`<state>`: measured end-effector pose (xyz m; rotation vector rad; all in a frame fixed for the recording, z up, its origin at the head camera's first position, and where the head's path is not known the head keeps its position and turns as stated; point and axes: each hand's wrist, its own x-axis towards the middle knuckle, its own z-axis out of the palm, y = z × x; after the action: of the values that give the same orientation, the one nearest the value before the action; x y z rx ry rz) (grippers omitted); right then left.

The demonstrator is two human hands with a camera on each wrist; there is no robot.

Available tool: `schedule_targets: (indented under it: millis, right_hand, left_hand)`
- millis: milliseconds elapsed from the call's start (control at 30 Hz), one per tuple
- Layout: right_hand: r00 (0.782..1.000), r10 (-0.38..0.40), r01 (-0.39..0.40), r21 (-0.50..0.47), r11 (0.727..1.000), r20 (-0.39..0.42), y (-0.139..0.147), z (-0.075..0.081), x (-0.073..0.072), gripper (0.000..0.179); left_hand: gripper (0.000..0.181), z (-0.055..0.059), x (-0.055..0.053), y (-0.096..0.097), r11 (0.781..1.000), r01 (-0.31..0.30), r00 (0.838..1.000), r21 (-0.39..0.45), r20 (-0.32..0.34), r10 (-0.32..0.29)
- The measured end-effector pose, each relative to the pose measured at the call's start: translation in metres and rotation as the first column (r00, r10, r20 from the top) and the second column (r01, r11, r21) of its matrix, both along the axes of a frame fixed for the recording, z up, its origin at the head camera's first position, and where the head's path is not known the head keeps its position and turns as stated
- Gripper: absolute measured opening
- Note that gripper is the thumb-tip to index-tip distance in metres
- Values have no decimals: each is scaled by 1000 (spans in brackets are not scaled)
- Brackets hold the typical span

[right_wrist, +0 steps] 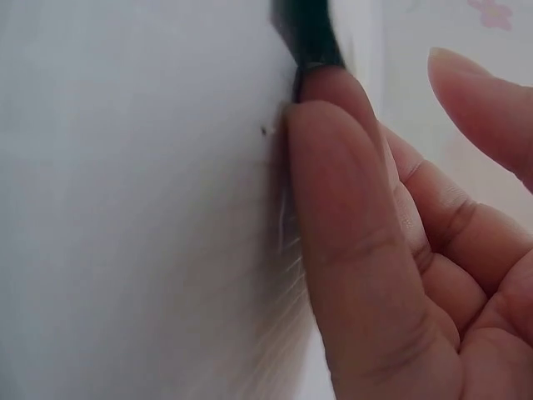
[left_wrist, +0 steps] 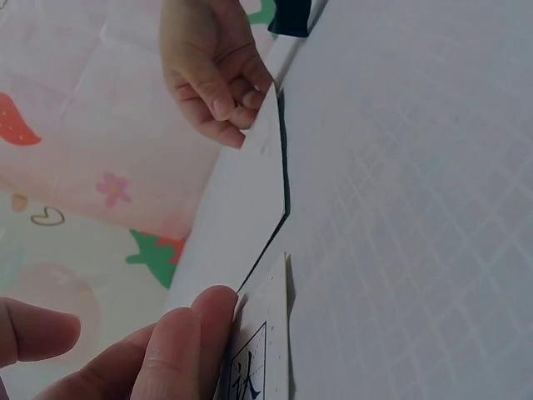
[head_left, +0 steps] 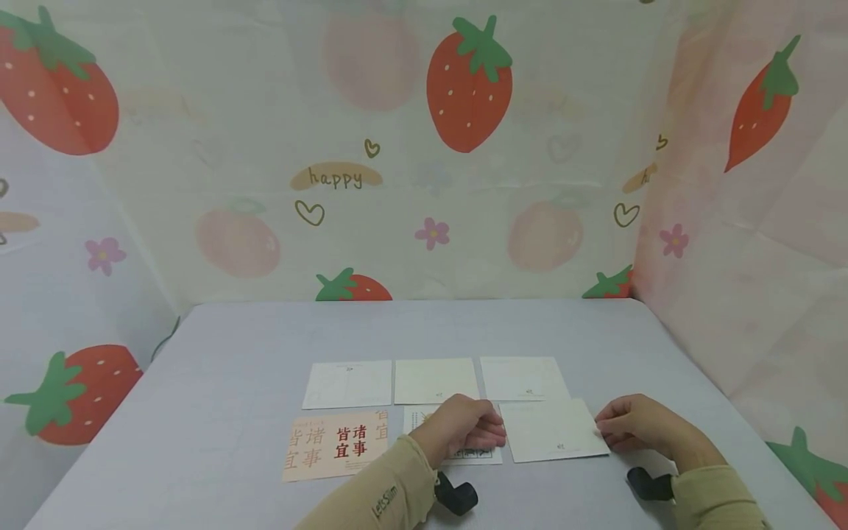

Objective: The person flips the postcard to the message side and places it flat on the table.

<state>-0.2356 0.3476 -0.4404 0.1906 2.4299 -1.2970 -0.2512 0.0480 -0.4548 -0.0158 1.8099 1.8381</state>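
A cream card (head_left: 553, 436) lies at the right end of the front row, between my two hands. My left hand (head_left: 467, 423) touches its left edge with the fingertips, the thumb held apart in the left wrist view. At the card's right edge are the fingertips of my right hand (head_left: 639, 427), loosely bent, with the thumb (right_wrist: 483, 117) away from them. Beneath my left hand, a white card with dark characters (left_wrist: 246, 371) is partly hidden. A dark green strip (right_wrist: 312, 29) shows by the right fingertips; I cannot tell what it is.
Three pale cards form the back row: left (head_left: 347, 386), middle (head_left: 436, 379) and right (head_left: 520, 377). An orange card with red characters (head_left: 336, 445) lies front left on the white table (head_left: 218, 427). Strawberry-printed cloth (head_left: 411, 147) hangs around the table.
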Motion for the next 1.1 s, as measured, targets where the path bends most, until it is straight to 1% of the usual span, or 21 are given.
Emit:
schedule_targets:
  millis: [233, 300, 500, 600, 733, 900, 1100]
  right_hand:
    - [1000, -27, 27, 13, 1000, -4, -4, 3, 1, 17]
    - [1000, -12, 12, 20, 1000, -5, -4, 5, 1, 18]
    - [1000, -19, 20, 45, 999, -11, -4, 9, -3, 20]
    - [999, 7, -6, 28, 1000, -34, -7, 13, -5, 21]
    - [997, 41, -43, -25, 999, -64, -14, 16, -8, 23]
    - [996, 35, -40, -59, 997, -80, -26, 20, -10, 22]
    - [994, 45, -54, -90, 994, -96, -42, 22, -14, 21]
  left_hand:
    - [26, 2, 1, -3, 1000, 7, 1000, -6, 2, -7]
    - [26, 2, 1, -3, 1000, 13, 1000, -9, 4, -13]
    - [26, 3, 0, -6, 1000, 27, 1000, -14, -6, -27]
    - [26, 6, -1, -9, 1000, 20, 1000, -4, -12, -20]
    - [25, 8, -2, -13, 1000, 2, 1000, 7, -13, -2]
    - [28, 9, -5, -21, 1000, 5, 1000, 9, -16, -5]
    - [29, 12, -7, -33, 1000, 4, 1000, -8, -18, -5]
